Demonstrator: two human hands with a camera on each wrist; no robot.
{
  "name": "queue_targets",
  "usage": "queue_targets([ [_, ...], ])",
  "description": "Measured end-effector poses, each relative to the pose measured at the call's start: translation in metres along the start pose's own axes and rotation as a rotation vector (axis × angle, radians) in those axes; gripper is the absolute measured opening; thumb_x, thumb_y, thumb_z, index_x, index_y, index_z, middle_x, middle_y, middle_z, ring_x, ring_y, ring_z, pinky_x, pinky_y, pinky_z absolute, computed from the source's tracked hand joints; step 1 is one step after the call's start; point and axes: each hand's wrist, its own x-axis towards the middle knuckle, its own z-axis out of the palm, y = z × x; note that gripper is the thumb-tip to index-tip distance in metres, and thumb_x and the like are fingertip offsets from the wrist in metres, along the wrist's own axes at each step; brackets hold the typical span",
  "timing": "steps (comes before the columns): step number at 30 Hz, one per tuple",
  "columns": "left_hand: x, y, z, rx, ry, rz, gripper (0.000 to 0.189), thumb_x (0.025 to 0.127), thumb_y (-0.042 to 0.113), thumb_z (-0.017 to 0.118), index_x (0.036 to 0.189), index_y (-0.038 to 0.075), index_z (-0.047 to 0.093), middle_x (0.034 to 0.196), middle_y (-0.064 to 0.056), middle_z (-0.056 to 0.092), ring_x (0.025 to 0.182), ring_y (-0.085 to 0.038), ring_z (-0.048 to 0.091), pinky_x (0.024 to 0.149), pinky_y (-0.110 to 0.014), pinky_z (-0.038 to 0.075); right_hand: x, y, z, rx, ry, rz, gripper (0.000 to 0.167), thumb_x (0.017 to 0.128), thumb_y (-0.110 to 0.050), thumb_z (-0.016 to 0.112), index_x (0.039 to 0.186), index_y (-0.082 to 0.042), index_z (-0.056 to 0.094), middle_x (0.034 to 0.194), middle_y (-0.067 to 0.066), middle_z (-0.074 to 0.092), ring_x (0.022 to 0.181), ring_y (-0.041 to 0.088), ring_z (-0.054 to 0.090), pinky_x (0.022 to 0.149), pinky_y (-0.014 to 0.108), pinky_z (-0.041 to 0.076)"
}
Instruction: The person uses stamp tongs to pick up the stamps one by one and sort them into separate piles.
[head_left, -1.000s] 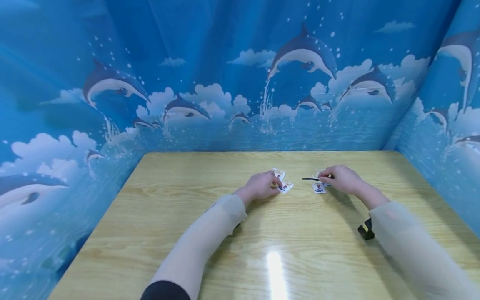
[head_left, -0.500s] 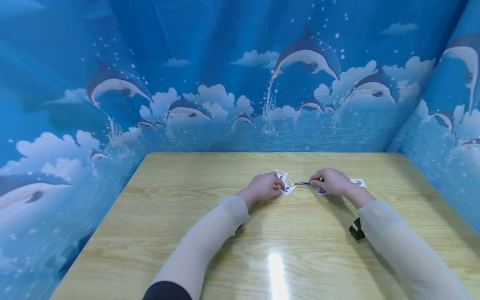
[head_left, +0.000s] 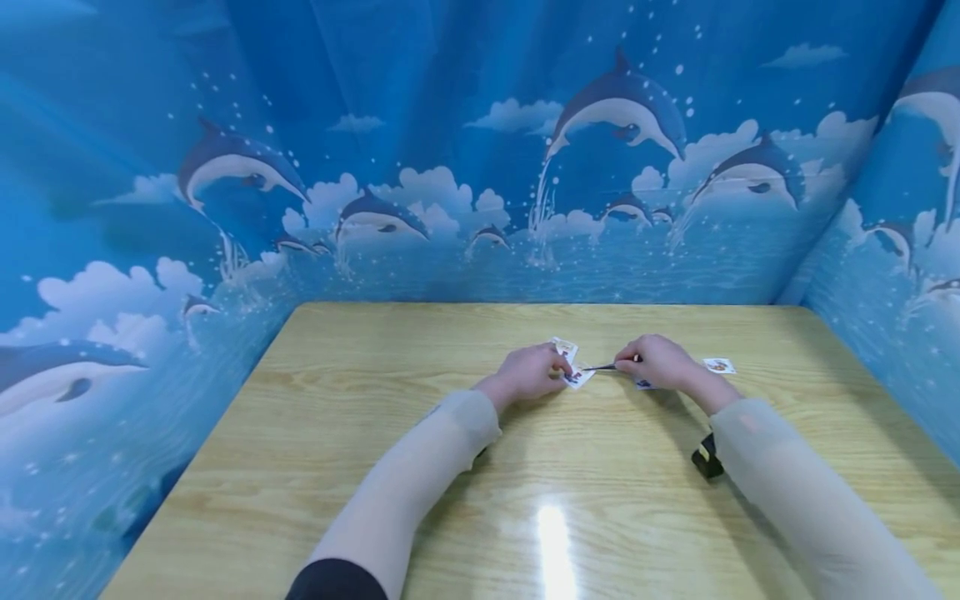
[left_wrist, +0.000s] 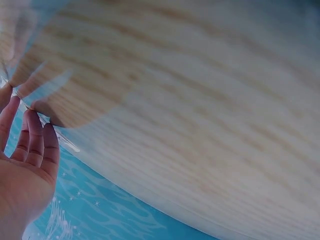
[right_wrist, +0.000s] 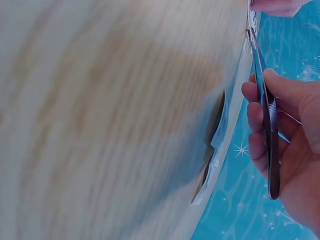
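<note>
Two small white picture pieces, perhaps stickers or cards, lie close together near my left hand: the front piece and the rear piece. Fairly straight left fingers rest their tips on the front piece, pressing it to the table. My right hand grips metal tweezers between thumb and fingers. The tweezers' tips reach the right edge of that front piece; whether they have pinched anything is too small to tell. Another picture piece is partly hidden under my right hand.
A separate white picture piece lies right of my right wrist on the wooden table. In the right wrist view, pieces with lifted edges show nearly edge-on. A blue dolphin-print curtain stands behind and at the sides.
My right hand with the tweezers has moved left from the right-hand pieces to the front left piece. The far-right piece has come into sight. My left hand stays on its piece.
</note>
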Motion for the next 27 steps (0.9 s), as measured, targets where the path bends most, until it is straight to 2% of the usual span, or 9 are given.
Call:
queue_targets([
  [2, -0.0001, 0.0005, -0.0003, 0.003, 0.001, -0.002, 0.02, 0.093, 0.029, 0.066, 0.113, 0.028, 0.072, 0.113, 0.006, 0.059, 0.108, -0.013, 0.057, 0.08, -0.026, 0.045, -0.0001, -0.001, 0.0005, -0.012, 0.012, -0.002, 0.021, 0.095, -0.012, 0.062, 0.106, 0.002, 0.072, 0.102, 0.017, 0.07, 0.095, 0.035, 0.065, 0.085, 0.052, 0.049],
  [7, -0.0001, 0.001, -0.0011, -0.001, -0.004, -0.004, 0.021, 0.094, 0.029, 0.066, 0.113, 0.028, 0.072, 0.119, 0.005, 0.059, 0.116, -0.015, 0.054, 0.085, -0.027, 0.046, 0.0008, -0.0024, 0.0019, -0.038, 0.029, 0.01, 0.019, 0.094, -0.012, 0.063, 0.104, 0.001, 0.073, 0.101, 0.016, 0.07, 0.094, 0.034, 0.065, 0.084, 0.052, 0.049],
  [14, 0.0001, -0.0005, -0.0013, -0.003, -0.004, 0.007, 0.019, 0.093, 0.029, 0.066, 0.111, 0.028, 0.073, 0.11, 0.005, 0.059, 0.094, -0.011, 0.058, 0.076, -0.026, 0.045, 0.0029, -0.0046, 0.0029, -0.061, 0.038, 0.031, 0.019, 0.095, -0.013, 0.063, 0.105, 0.0, 0.073, 0.102, 0.016, 0.07, 0.095, 0.033, 0.065, 0.084, 0.051, 0.049],
  [17, -0.0008, 0.0001, -0.0026, 0.002, -0.005, 0.008, 0.017, 0.094, 0.029, 0.066, 0.11, 0.028, 0.073, 0.112, 0.005, 0.059, 0.097, -0.012, 0.058, 0.078, -0.027, 0.046, 0.0031, -0.0067, 0.0026, -0.06, 0.046, 0.036, 0.02, 0.095, -0.014, 0.063, 0.106, 0.0, 0.073, 0.103, 0.016, 0.07, 0.094, 0.033, 0.065, 0.083, 0.051, 0.049],
  [21, -0.0031, 0.0015, -0.0037, 0.01, -0.012, 0.012, 0.021, 0.095, 0.031, 0.064, 0.115, 0.028, 0.071, 0.119, 0.004, 0.06, 0.108, -0.014, 0.058, 0.085, -0.031, 0.047, 0.0009, -0.0076, 0.0012, -0.06, 0.053, 0.032, 0.021, 0.095, -0.013, 0.063, 0.107, 0.0, 0.073, 0.103, 0.016, 0.07, 0.093, 0.033, 0.065, 0.083, 0.051, 0.05],
  [27, -0.0041, 0.0001, -0.0032, 0.031, -0.006, 0.021, 0.035, 0.095, 0.031, 0.064, 0.129, 0.024, 0.062, 0.116, 0.005, 0.063, 0.106, -0.011, 0.059, 0.088, -0.03, 0.047, -0.0064, -0.0047, -0.0043, -0.045, 0.036, 0.024, 0.021, 0.095, -0.013, 0.063, 0.107, 0.002, 0.072, 0.1, 0.016, 0.07, 0.091, 0.031, 0.066, 0.081, 0.05, 0.051],
])
